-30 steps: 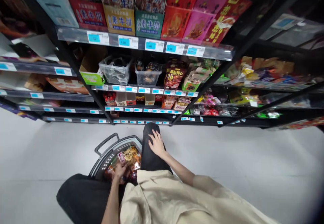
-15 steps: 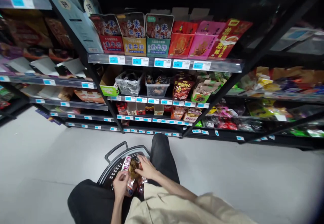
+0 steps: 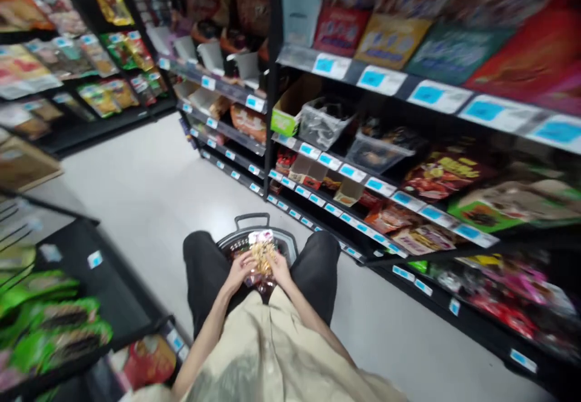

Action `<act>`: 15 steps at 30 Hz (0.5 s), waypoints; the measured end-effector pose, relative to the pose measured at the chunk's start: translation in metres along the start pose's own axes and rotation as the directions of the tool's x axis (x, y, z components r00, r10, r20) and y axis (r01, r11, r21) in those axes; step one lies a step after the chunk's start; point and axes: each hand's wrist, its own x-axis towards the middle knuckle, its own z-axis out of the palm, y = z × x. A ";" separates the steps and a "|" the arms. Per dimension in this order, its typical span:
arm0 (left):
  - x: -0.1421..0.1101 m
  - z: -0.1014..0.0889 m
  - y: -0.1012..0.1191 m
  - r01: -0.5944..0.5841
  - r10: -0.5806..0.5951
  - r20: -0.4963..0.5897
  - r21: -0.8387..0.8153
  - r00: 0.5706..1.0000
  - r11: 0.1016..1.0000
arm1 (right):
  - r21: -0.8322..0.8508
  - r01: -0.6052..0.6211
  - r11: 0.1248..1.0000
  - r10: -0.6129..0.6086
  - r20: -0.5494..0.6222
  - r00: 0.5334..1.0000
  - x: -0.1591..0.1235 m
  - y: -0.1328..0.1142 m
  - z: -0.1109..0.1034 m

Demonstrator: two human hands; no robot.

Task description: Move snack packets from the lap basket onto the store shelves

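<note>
A snack packet (image 3: 261, 255) with a clear front and a pink top edge is held over a dark shopping basket (image 3: 285, 240) that stands on the floor between my knees. My left hand (image 3: 242, 267) grips the packet's left side. Gripping its right side is my right hand (image 3: 278, 267). More packets lie in the basket under it. The basket's handle (image 3: 252, 217) points away from me.
Black shelves (image 3: 345, 172) of snack packets with blue price tags run along the right. Another rack with green packets (image 3: 49, 317) is close on my left. Further shelves (image 3: 82, 87) close the aisle at far left. Grey floor (image 3: 149, 190) runs ahead.
My view has swung left, so the shelves now run along the right. My right hand left my knee and joined the left on the packet, now lifted over the basket.
</note>
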 end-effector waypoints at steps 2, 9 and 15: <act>-0.008 0.004 -0.002 0.029 -0.027 0.048 -0.042 0.998 0.999 | 0.100 -0.054 0.994 0.063 -0.087 0.994 0.000 -0.004 -0.002; -0.002 -0.001 -0.013 -0.035 0.026 -0.177 -0.048 0.984 0.998 | 0.112 -0.153 0.982 0.162 -0.070 0.984 0.000 0.003 -0.003; -0.001 -0.001 -0.011 -0.092 0.089 -0.270 -0.001 0.959 0.996 | 0.069 -0.193 0.979 0.194 0.002 0.981 -0.003 0.010 -0.005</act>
